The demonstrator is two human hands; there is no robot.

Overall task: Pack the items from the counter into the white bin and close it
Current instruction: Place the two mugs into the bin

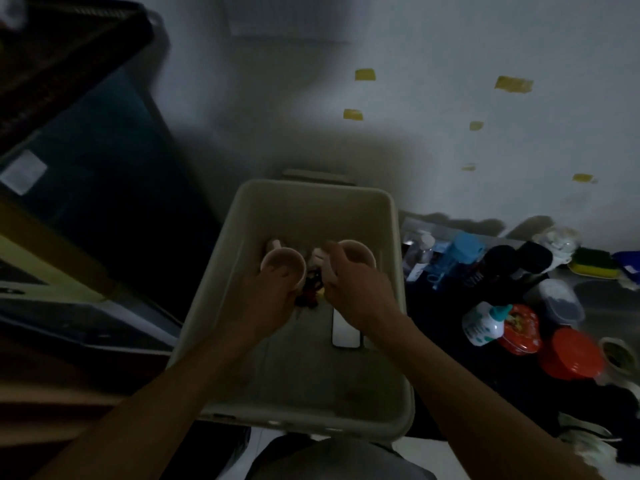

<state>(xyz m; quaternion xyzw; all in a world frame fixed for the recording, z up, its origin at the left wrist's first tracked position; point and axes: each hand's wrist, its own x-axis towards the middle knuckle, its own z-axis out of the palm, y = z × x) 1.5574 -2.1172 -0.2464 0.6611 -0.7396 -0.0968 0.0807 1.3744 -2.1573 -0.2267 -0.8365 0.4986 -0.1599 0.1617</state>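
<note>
The white bin (221, 306) stands open in front of me, seen from above in dim light. Both hands are inside it. My left hand (266, 299) grips a pale mug (282, 265) by its near side. My right hand (349, 289) has curled fingers beside a second pale mug (360, 252); whether it holds that mug I cannot tell. A dark red and black object (310, 292) lies between the mugs. A flat white rectangular item (344, 332) rests on the bin floor. The bin's lid is not in sight.
The dark counter to the right holds a blue-capped container (462, 252), black canisters (502, 263), a white bottle with teal cap (485, 323), red lidded tubs (571, 355), a sponge (594, 263) and a clear box (557, 304). A dark cabinet (104, 168) stands left.
</note>
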